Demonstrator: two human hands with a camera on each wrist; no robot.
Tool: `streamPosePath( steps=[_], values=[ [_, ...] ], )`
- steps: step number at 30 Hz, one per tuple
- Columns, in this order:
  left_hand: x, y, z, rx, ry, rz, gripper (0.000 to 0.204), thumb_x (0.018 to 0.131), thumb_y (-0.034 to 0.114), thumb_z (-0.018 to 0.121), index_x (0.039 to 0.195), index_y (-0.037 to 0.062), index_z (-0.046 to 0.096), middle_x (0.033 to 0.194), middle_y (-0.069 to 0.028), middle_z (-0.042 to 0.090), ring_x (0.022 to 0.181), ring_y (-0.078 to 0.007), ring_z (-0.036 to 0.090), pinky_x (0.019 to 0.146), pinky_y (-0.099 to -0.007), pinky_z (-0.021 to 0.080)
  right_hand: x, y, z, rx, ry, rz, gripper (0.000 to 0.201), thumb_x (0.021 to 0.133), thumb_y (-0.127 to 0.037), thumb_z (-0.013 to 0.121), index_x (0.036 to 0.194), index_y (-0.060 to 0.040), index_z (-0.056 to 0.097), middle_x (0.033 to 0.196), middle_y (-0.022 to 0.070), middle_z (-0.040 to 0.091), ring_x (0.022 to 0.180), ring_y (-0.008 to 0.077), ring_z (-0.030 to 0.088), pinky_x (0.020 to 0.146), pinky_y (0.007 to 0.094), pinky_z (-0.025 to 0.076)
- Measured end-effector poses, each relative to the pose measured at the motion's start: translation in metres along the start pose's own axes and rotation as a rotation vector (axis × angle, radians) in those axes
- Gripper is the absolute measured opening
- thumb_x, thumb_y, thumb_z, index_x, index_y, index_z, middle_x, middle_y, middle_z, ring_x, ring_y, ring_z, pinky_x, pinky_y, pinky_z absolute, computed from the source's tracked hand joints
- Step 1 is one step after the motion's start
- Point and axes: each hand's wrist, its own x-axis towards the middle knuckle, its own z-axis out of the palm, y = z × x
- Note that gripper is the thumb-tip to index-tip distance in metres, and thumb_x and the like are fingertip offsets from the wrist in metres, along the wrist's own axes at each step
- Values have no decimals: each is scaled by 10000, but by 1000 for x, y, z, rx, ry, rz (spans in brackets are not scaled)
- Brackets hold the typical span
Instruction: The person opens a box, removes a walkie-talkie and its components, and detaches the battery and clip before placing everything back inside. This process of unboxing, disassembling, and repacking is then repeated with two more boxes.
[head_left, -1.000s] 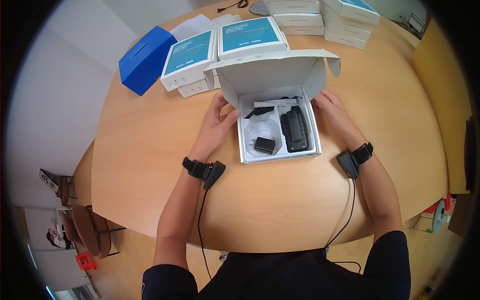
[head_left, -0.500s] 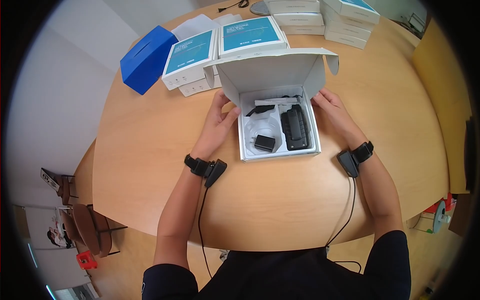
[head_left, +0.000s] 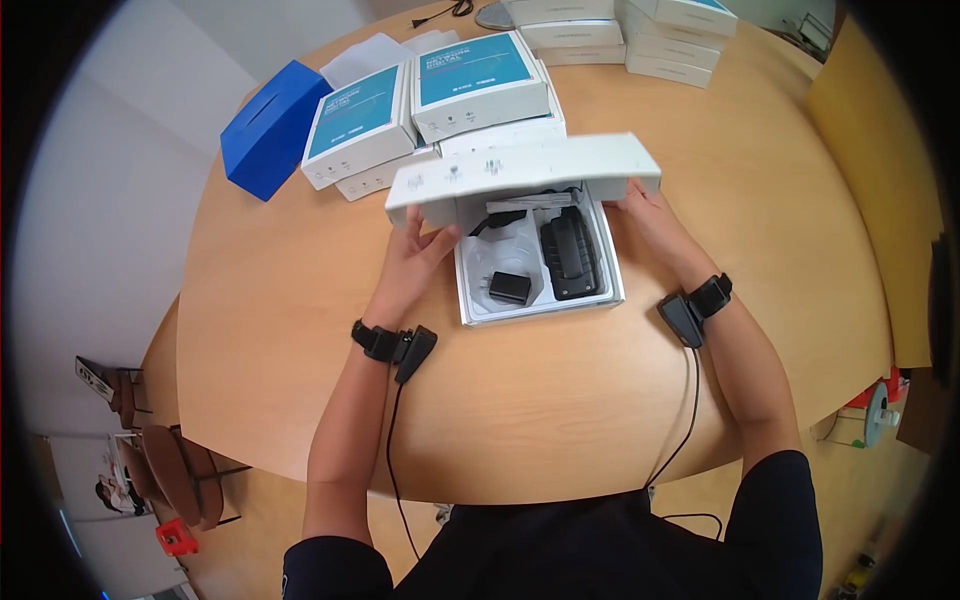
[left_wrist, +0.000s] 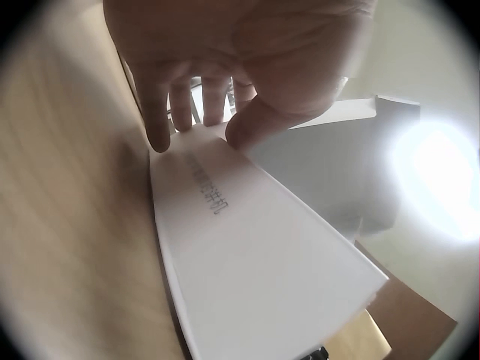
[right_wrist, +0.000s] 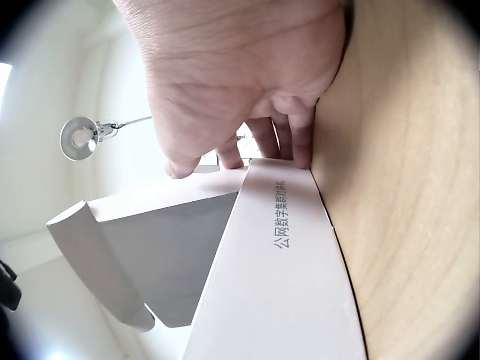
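Note:
A white cardboard box [head_left: 470, 312] sits on the table before me, its lid [head_left: 530, 168] tilted partway forward over the back of the tray. Inside lie a black walkie-talkie [head_left: 570, 255], a black power adapter [head_left: 510, 289], a dark curved piece [head_left: 496, 222] and a pale folded strip [head_left: 530, 203]. My left hand [head_left: 408, 265] touches the left side near the back, thumb along the top edge. At the right rear corner is my right hand [head_left: 652, 222], partly behind the lid. In the wrist views, the fingers of both hands reach along the printed side panels [right_wrist: 277, 292].
Behind the open box stand several white boxes with teal tops [head_left: 475, 68] and a blue box [head_left: 272, 130]. More white boxes are stacked [head_left: 670, 50] at the back right. Cables run from both wrist cameras across the table's front edge [head_left: 540, 500].
The box lid has swung forward and down from its upright position, showing its printed outer front flap. Both hands stay by the rear corners. The head view has shifted slightly.

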Motion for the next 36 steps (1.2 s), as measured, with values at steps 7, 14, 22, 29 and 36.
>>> streamPosePath(
  steps=[7,14,22,29,36],
  values=[
    [0,4,2,-359,-129,11,440,1118,152,574,1527,7,504,1727,-167,370,1547,-233,431,1241,-357,379,2,-14,7,103,-86,-4,529,1159,-403,516,1537,-39,585,1406,60,672,1286,140,611,1110,311,474],
    [-6,5,-1,-232,-142,57,455,1108,203,613,1515,18,522,1754,-182,295,1583,-279,371,1265,-397,352,-2,-26,13,92,-74,-8,482,1112,-255,609,1539,-33,573,1409,67,668,1301,150,602,1117,316,470],
    [-9,5,3,-26,-183,107,556,1100,173,615,1599,22,422,1767,-173,250,1599,-260,333,1281,-378,319,8,-9,10,13,-34,-42,572,1071,-187,649,1585,4,487,1503,95,603,1355,171,579,1165,330,442],
    [-16,21,-3,287,-190,28,568,1132,273,584,1648,93,429,1336,-58,580,1270,-159,545,1130,-312,412,11,-23,11,-176,-110,1,618,1080,-307,657,1604,-35,476,1378,120,668,1240,193,626,1069,338,501],
    [-22,16,0,101,-211,-45,561,1145,290,563,1659,105,432,1173,5,568,1112,-90,527,1033,-264,418,1,-43,30,-62,-65,137,744,1086,-386,650,1697,-103,334,1359,122,670,1228,204,633,1020,334,524]
  ],
)
